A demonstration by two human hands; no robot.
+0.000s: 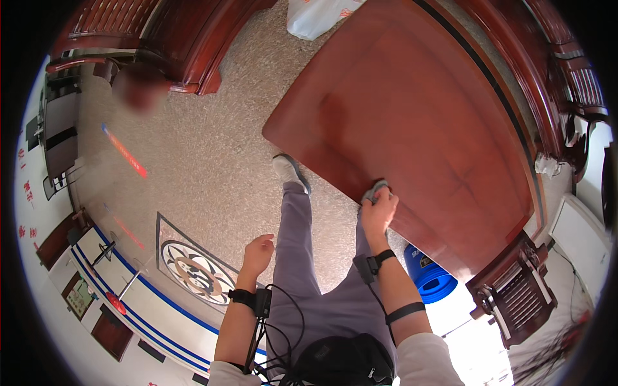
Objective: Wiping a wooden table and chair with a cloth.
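My right hand (380, 214) grips a bunched grey cloth (372, 191) at the near edge of a reddish-brown wooden tabletop (410, 111). The cloth rests against the wood beside that edge, and its underside is hidden. Darker patches and streaks show on the polished surface. Held out over the speckled floor (217, 159), my left hand (258, 253) has nothing in it, its fingers loosely bent. That hand is apart from the table, next to my left thigh.
A blue plastic bucket (434, 284) stands below the table's near edge. A white plastic bag (314, 21) lies by the far corner. Carved wooden seating (193, 53) is at upper left; a slatted wooden chair (516, 292) is at lower right. Black cables (285, 333) hang at my waist.
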